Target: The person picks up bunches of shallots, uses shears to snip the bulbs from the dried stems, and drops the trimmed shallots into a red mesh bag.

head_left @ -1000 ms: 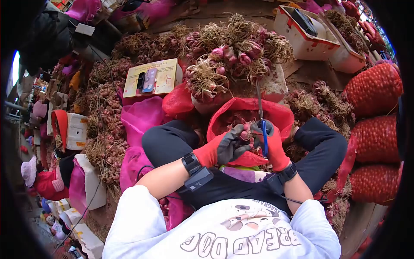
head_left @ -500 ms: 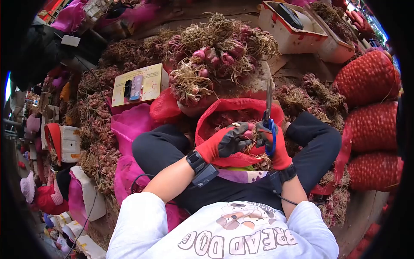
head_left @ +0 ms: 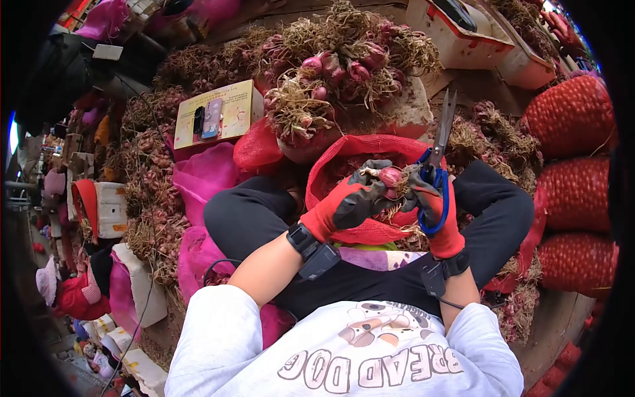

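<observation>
Onion (head_left: 391,176), one, pink-red, with dry stalks or roots: centre of the frame, between the two gloved hands, above the open red net bag (head_left: 367,143).
Left hand (head_left: 370,192), red glove with dark grey fingers: closed on the onion from the left.
Right hand (head_left: 423,197), matching glove: gripping the scissors (head_left: 436,157), fingertips beside the onion's right side. Whether the fingers pass through the loops cannot be told.
Scissors, one pair, blue handles: blades slightly parted, pointing to the top of the frame, clear of the onion.
Net bag: between the bent legs (head_left: 248,215), with loose onions inside.
Block (head_left: 418,99), whitish: just beyond the bag, bearing a heap (head_left: 344,63) of onions with dry stalks.
Carton (head_left: 237,109), yellow-topped: left of the heap, carrying a phone (head_left: 212,118) and a small black item (head_left: 198,122).
Pink netting (head_left: 205,177): below the carton.
Foam boxes (head_left: 463,46), whitish: upper right.
Filled red sacks (head_left: 574,194), three: stacked along the right edge.
</observation>
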A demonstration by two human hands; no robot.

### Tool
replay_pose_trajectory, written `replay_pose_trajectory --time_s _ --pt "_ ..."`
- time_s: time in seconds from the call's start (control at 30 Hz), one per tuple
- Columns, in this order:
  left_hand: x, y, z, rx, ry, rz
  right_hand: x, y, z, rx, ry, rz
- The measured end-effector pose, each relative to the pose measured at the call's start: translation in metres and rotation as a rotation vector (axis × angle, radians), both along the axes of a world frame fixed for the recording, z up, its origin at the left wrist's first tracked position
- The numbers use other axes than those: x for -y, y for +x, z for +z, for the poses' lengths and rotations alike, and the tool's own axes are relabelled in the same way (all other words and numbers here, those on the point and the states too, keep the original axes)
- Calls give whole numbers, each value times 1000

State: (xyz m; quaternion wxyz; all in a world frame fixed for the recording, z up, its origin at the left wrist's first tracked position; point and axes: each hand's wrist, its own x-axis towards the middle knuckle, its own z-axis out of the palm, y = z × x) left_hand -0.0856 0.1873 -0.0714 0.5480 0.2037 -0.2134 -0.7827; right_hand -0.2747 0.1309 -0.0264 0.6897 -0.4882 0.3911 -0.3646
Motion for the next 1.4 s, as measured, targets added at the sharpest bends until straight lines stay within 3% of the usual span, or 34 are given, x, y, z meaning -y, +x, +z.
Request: replay_pose_trajectory --time_s 0.13,0.2,0.27,0.43,0.53,0.63,0.67,0.77,0.9,0.97,1.03,1.07,1.17,1.3,1.33,1.37,1.4 --pt "-3 8 14 0 -20 -26 -4 12 27 -91 -211 41" --pt "-4 10 16 -22 -50 -35 -2 10 19 -79 -139 33" --pt "-2 10 26 144 42 -20 -3 10 25 163 88 13" --pt "2 -1 18 385 142 21 -3 0 -12 143 99 -13" --pt "0 6 11 258 88 -27 -2 4 -27 299 523 -36" --pt "-8 5 22 95 113 93 1 9 -18 202 490 -112" --pt "-3 6 20 235 219 79 0 10 -22 79 378 -122" --pt "-7 4 -5 236 146 92 -4 11 -31 -1 178 -28" --pt "-6 7 6 133 137 47 -4 6 -25 204 375 23" --pt "-5 9 9 112 147 22 -2 -2 -44 110 55 88" --pt "-3 8 21 123 181 14 1 -1 -32 77 153 44" --pt "-6 7 30 323 154 20 4 -1 -36 33 98 37" --pt "-5 7 27 346 179 5 3 6 -19 40 168 53" --pt "-8 15 6 58 230 -58 0 10 -17 -75 -16 73" --pt "-10 16 5 -83 163 11 -3 10 -16 -98 -24 52" --pt "-5 21 -2 -305 349 176 -6 15 -16 -108 -34 44" --pt "-3 24 5 -330 403 220 -11 9 -13 -286 -86 50"
